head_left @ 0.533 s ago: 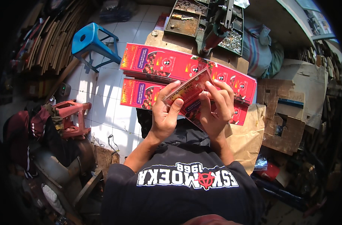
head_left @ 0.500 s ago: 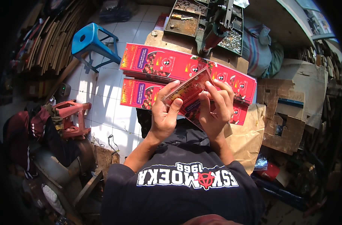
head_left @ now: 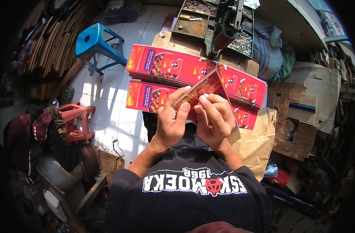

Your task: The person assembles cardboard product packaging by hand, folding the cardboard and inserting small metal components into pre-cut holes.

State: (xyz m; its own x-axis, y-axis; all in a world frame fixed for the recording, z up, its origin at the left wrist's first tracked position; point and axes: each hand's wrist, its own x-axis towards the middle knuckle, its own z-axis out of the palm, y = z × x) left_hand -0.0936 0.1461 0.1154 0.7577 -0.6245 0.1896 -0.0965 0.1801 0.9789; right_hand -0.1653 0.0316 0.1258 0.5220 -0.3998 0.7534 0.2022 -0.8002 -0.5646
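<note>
2 bare forearms (head_left: 147, 159) angle inward, the left grip (head_left: 171, 120) pinched, the right grip (head_left: 215, 122) curled just beside it.

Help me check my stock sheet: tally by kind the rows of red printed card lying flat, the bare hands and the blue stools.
Rows of red printed card: 2 (far row, near row)
Bare hands: 2 (left hand, right hand)
Blue stool: 1
Total: 5

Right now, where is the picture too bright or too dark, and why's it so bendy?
Head view: sunlight nearly whitens the floor, with shadow stripes across it; head view: the held card looks duller than the bright red sheets; head view: the fisheye lens bends edges near the rim, and the corners go black.
</note>
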